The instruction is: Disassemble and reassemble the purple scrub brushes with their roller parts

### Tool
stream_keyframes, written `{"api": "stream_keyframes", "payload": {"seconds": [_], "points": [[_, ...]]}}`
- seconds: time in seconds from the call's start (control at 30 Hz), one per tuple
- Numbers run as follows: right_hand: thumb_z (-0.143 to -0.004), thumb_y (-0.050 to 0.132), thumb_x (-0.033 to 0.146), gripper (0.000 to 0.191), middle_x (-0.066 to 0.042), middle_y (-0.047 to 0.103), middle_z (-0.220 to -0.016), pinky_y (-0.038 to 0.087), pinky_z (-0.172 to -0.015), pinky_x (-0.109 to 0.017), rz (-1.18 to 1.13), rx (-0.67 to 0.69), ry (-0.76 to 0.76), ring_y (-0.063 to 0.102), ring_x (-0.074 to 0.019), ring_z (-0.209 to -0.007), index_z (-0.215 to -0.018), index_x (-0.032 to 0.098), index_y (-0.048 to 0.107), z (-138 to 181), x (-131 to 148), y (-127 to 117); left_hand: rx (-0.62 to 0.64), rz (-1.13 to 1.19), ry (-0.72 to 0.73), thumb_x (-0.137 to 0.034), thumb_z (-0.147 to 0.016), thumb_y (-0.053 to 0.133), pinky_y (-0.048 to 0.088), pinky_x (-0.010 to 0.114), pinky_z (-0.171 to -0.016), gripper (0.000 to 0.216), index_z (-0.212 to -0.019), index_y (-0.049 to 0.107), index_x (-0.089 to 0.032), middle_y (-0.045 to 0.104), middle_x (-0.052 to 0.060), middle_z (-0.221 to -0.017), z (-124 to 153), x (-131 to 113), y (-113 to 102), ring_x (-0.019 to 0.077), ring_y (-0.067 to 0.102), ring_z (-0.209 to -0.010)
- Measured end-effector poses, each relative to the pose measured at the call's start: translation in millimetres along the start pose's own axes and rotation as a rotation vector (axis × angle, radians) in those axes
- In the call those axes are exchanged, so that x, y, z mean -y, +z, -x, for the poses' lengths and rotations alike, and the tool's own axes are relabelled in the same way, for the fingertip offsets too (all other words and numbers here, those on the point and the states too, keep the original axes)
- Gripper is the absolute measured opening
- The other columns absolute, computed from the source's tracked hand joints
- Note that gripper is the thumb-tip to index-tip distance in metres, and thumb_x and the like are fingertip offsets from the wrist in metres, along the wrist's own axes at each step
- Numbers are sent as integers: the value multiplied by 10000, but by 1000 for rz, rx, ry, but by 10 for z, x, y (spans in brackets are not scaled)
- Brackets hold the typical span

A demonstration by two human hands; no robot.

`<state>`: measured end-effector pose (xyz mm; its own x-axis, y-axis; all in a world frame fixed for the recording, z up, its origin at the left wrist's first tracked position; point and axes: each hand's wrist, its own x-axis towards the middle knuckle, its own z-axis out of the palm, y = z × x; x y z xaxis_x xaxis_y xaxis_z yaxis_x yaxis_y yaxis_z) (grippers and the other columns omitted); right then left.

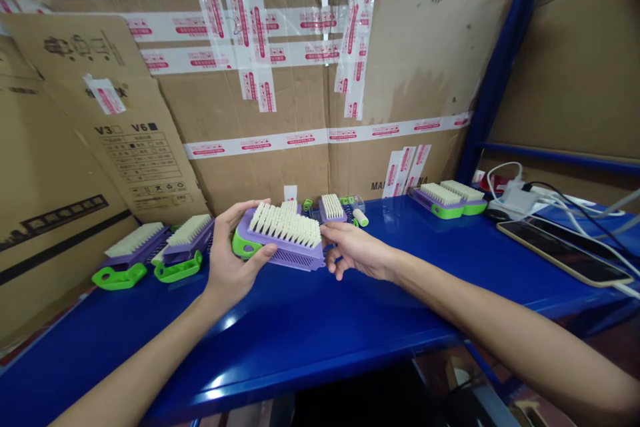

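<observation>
My left hand (pixel 233 253) is wrapped around the left end of a purple and green scrub brush (pixel 300 257), its thumb along the near side. The brush is raised above the blue shelf, with cream bristles facing up and a green piece at its left end. My right hand (pixel 360 250) is at the brush's right end, its foremost fingers against the edge and the others curled below. Part of its grip is hidden behind the brush. Behind it, another purple brush (pixel 332 208) rests on the shelf, beside small green and clear parts (pixel 357 213).
Two brushes with green handles (pixel 120 273) (pixel 183 267) sit at left. Two more brushes (pixel 443 203) stand at the back right. A phone (pixel 565 250), white charger (pixel 517 199) and cables occupy the right side. Taped cardboard (pixel 260 107) walls the blue shelf (pixel 300 327).
</observation>
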<state>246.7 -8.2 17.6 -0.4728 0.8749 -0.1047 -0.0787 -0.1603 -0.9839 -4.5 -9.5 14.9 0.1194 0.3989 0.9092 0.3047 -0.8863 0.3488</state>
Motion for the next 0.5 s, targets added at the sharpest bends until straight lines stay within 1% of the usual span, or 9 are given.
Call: {"api": "stream_keyframes", "payload": {"seconds": [0.1,0.3,0.5], "points": [[-1146,472,311,199,-13,624,-943,563,-413,-212,4,12,-17,635,-83,-525,-1017,189,561,-3,-6,-10,-7,-1,-14,-418,-902,859,573,457,-1091,633,-1428,569,-217,720,157,-1411,1,1,0,290,707,-1302],[-1139,508,281,172,-18,633,-967,581,-443,-210,-9,39,-45,639,-76,-549,-1014,186,579,5,5,-19,-26,-17,-43,-397,-908,852,558,468,-1111,613,-1420,567,-214,719,160,-1413,-1,0,-4,292,697,-1317],[-1126,508,253,145,-17,629,-961,578,-436,-215,-33,33,-30,642,-80,-542,-1018,187,578,16,18,-8,-32,-38,-39,-414,-912,846,571,475,-1095,602,-1408,568,-216,728,154,-1400,-11,-8,-2,290,705,-1297]]}}
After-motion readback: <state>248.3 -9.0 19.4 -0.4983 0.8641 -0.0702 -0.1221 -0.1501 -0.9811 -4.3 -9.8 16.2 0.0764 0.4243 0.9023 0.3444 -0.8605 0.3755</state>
